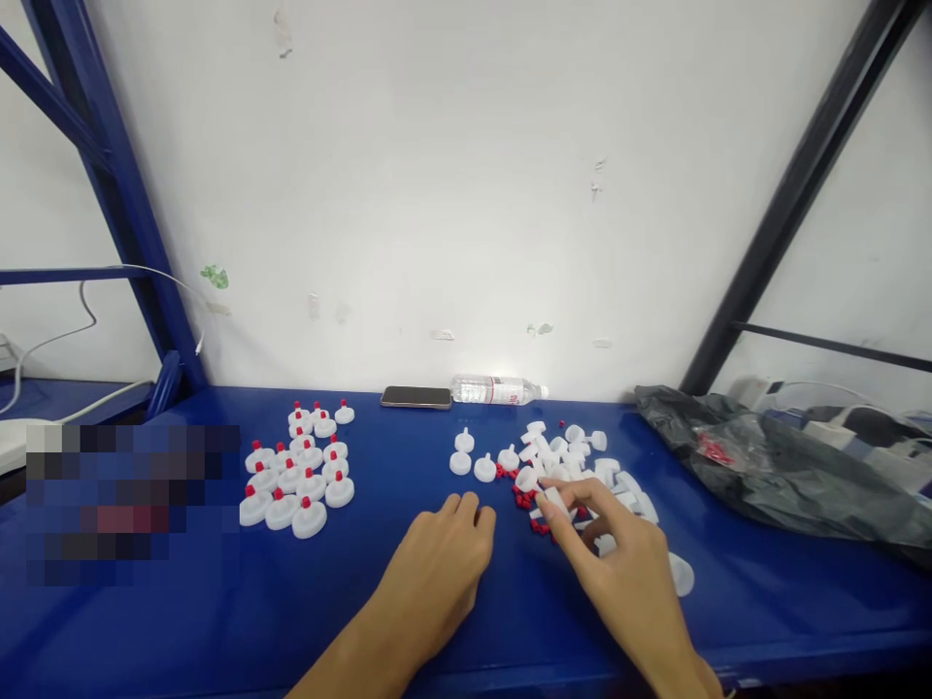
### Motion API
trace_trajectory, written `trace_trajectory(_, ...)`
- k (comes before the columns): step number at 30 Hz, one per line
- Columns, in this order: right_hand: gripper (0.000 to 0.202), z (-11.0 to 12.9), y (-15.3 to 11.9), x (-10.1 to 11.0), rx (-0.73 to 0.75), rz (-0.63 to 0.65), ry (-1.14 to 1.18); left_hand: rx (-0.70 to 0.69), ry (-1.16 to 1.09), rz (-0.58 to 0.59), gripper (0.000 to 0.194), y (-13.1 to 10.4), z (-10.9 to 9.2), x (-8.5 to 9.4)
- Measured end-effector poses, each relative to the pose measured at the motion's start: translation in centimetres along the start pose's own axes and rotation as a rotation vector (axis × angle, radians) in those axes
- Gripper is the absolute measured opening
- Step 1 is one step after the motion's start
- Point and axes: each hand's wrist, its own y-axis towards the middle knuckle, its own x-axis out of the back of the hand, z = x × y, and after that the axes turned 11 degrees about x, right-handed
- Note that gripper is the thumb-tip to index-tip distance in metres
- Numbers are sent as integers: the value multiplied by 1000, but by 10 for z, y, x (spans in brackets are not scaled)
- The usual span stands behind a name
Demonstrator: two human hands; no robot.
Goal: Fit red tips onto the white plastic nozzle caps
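Note:
My left hand (pixel 444 558) rests on the blue table, fingers curled down and closed; whatever it may hold is hidden. My right hand (pixel 618 553) pinches a white cap (pixel 557 502) between thumb and fingers, over a pile of loose white caps (pixel 575 451). Small red tips (pixel 522 499) lie beside and under that hand. Between and beyond my hands stand several white caps with bare spouts, such as one white spouted cap (pixel 485 468). On the left, a group of white caps with red tips (pixel 309 517) stands upright in loose rows.
A phone (pixel 416 397) and a clear plastic bottle (pixel 495 390) lie by the wall at the back of the table (pixel 393 456). At the right is a dark plastic bag (pixel 772 485) with a clear bag of red pieces (pixel 720 447) on it. Blue metal posts flank the left side.

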Motion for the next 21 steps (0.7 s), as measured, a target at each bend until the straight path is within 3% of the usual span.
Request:
trace_trajectory(2, 23, 5, -1, -2, -11, -9, 47, 103, -122, -50, 23, -9, 8, 0)
trace_trajectory(4, 38, 12, -3, -6, -7, -1, 122, 196, -322, -118, 22, -19, 20, 0)
trace_trajectory(6, 46, 17, -6, -13, 11, 42, 201, 270, -561, -171, 20, -30, 33, 0)
trace_trajectory(9, 42, 22, -13, -26, 40, 160, 265, 378, -858, -183, 17, -41, 50, -1)
trace_trajectory(13, 32, 26, -18, -36, 58, 343, 251, 492, -1147, -112, 27, -44, 58, -1)
trace_trajectory(18, 20, 31, -16, -36, 85, 385, 215, 451, -1427, 86, 30, -42, 55, 3)
trace_trajectory(21, 22, 31, -14, -33, 34, 396, 216, 440, -1499, 211, 33, -42, 54, 4)
